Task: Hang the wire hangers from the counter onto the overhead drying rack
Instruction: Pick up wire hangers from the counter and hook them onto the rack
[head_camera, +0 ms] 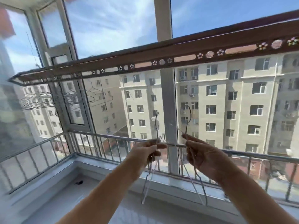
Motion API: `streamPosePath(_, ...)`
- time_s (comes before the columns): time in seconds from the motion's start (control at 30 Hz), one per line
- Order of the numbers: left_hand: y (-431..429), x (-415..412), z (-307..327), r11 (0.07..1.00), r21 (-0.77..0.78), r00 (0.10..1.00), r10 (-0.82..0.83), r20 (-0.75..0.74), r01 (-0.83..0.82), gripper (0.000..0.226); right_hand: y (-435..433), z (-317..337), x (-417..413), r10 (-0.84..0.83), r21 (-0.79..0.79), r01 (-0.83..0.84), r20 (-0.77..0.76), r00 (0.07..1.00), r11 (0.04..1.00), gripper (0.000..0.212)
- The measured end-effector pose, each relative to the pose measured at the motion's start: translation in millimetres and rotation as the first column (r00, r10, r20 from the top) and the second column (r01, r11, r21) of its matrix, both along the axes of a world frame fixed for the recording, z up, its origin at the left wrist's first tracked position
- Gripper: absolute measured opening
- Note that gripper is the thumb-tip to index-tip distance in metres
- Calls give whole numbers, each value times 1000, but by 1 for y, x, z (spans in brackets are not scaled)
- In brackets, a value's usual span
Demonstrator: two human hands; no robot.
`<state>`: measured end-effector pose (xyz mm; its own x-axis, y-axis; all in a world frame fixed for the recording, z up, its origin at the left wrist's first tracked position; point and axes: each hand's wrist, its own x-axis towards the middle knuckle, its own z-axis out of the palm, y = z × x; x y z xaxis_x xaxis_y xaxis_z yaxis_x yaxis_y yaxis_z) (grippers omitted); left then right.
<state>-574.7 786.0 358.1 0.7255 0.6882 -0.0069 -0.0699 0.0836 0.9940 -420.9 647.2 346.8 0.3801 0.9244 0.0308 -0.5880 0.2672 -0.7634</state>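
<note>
My left hand (148, 152) pinches the neck of a thin wire hanger (149, 180); its hook rises above the fingers and its body hangs down toward the sill. My right hand (199, 153) holds a second wire hanger (189, 117) the same way, hook curving up to the right, legs trailing below. Both hands are raised side by side in front of the window. The brown overhead drying rack (145, 58), pierced with flower and oval cut-outs, runs diagonally well above both hooks. Several wire hangers (71, 98) hang from its far left end.
A metal guard railing (100, 136) runs along the windows behind the hands. The white counter (68, 196) lies below, with a small dark object (79, 182) on it. A white window post (167, 110) stands between the hands. Apartment blocks show outside.
</note>
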Motion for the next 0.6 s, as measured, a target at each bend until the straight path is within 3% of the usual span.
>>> streamPosePath(0.27,88,-29,53,985,-50,981,167,96,-163,18,116,49,-28,23,18,-25,104,994,1000,32)
streamPosePath(0.6,201,19,97,968,-84,965,244,95,-236,10,251,96,7,-6,52,-2,156,988,999,21)
